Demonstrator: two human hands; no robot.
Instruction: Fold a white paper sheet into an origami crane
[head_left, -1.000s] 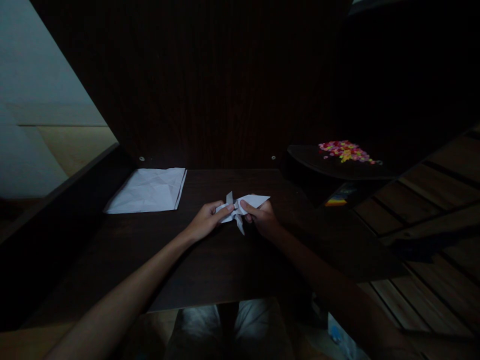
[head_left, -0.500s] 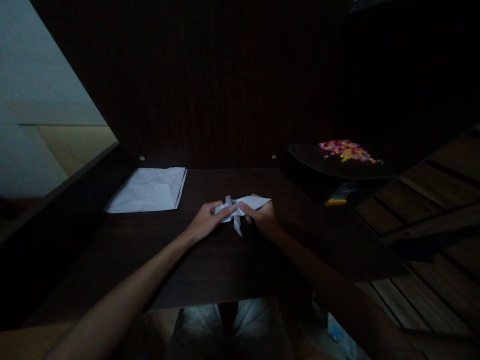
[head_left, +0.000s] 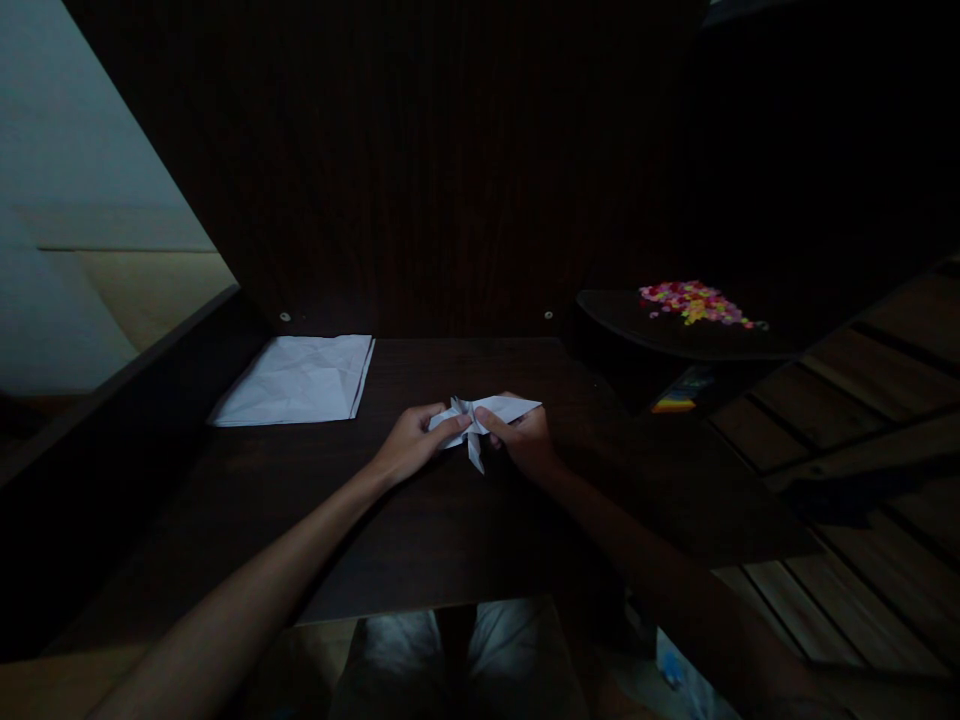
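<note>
The left hand (head_left: 409, 438) and right hand (head_left: 531, 438) pinch the folded white paper (head_left: 506, 407) between them over the worktop (head_left: 420, 545); its far flap stands lower than a second ago, so the folds seem to be flattening.

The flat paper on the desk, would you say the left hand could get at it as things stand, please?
Probably yes: nothing visible stands between the left hand and the flat paper, though that hand would likely need to release the folded paper.
</note>
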